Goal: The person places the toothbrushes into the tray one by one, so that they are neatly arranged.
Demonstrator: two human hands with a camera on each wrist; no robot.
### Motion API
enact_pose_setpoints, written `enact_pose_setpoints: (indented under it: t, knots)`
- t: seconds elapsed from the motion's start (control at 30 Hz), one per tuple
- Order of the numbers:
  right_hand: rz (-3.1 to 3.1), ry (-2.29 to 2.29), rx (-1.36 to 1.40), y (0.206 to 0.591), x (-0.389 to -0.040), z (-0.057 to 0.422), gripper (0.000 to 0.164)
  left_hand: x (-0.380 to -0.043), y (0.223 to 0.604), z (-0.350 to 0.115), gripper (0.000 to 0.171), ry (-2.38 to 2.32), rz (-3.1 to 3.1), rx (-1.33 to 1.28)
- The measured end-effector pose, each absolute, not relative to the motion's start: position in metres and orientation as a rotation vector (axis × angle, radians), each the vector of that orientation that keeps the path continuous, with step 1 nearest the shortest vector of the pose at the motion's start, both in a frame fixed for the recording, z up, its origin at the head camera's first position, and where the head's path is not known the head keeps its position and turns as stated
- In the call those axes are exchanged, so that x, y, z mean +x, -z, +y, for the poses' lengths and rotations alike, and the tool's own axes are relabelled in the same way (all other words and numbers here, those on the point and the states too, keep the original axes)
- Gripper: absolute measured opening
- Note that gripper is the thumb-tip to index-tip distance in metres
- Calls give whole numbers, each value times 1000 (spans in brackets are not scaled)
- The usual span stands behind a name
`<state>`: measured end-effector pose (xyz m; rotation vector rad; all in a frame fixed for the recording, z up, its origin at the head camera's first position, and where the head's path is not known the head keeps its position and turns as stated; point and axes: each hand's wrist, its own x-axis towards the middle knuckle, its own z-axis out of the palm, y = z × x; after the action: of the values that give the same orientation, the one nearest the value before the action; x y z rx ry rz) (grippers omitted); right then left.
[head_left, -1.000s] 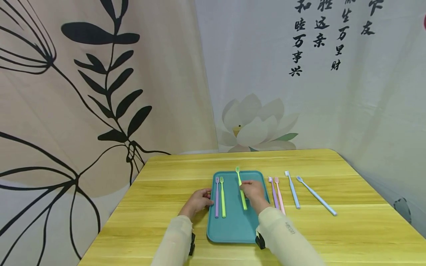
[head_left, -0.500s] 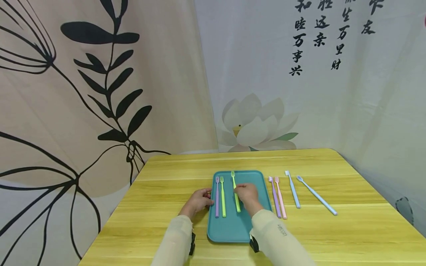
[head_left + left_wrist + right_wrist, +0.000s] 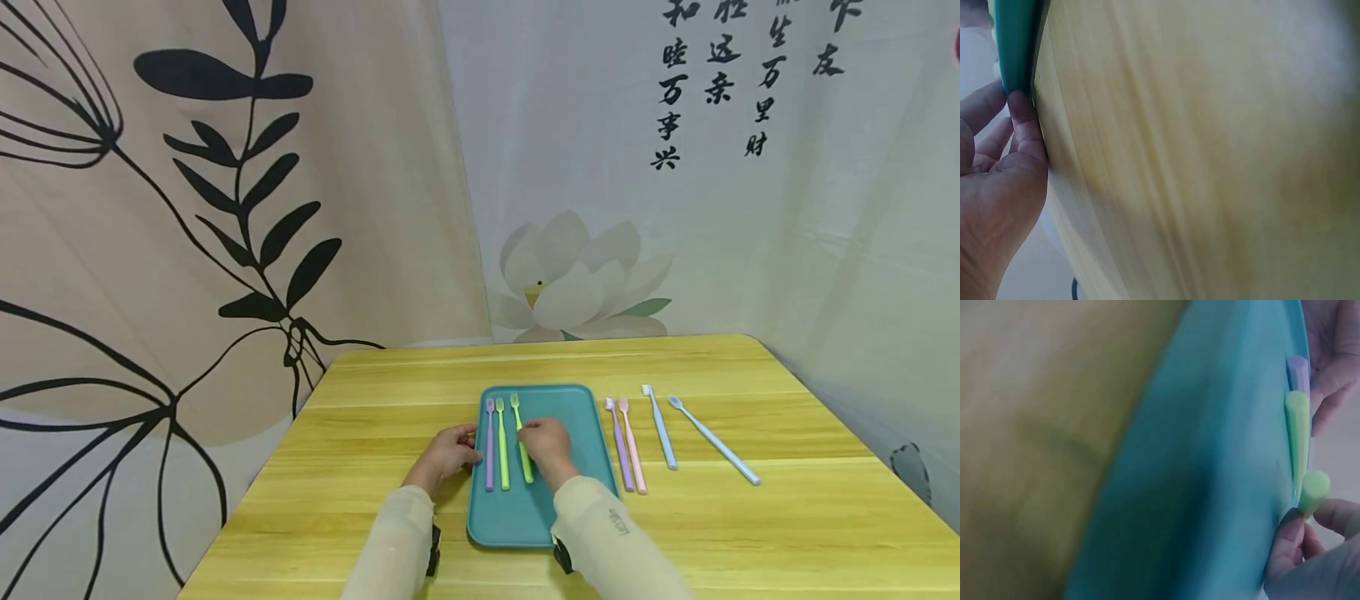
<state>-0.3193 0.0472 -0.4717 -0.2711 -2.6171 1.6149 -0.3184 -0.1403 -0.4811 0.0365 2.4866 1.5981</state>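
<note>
My right hand (image 3: 549, 447) pinches a yellow-green toothbrush (image 3: 527, 469) by its handle, low over the teal tray (image 3: 517, 527). Its head points away from me, slightly left. To its left on the tray lie a purple toothbrush (image 3: 490, 450) and another green toothbrush (image 3: 502, 450), side by side. In the right wrist view the held brush's rounded handle end (image 3: 1315, 485) sits between thumb and finger, close to the lying green handle (image 3: 1298, 431). At the tray's left edge, my left hand (image 3: 444, 457) grips the rim with thumb and fingers (image 3: 1025, 119).
Right of the tray, a purple toothbrush (image 3: 619, 450) and a pink toothbrush (image 3: 632, 450) lie close together on the wooden table (image 3: 810, 533). Two blue toothbrushes lie farther right, one nearly straight (image 3: 661, 429) and one slanted (image 3: 716, 442). A printed cloth (image 3: 375, 208) hangs behind.
My right hand has carried the green toothbrush leftward over the tray and a little toward me, closer to the two brushes there. My left hand has stayed at the rim.
</note>
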Motion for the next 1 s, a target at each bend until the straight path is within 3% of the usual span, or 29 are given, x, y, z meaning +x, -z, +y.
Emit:
enact_pose_setpoints:
  t: [0.53,1.0]
  knots:
    - [-2752,-1344,-153,471,-318,41,15,-320,482,-141,58,-1584,2487,45]
    - [-2717,-1562,-156,473,-321,40,21,-317,480,-140,57,-1619,2479,82]
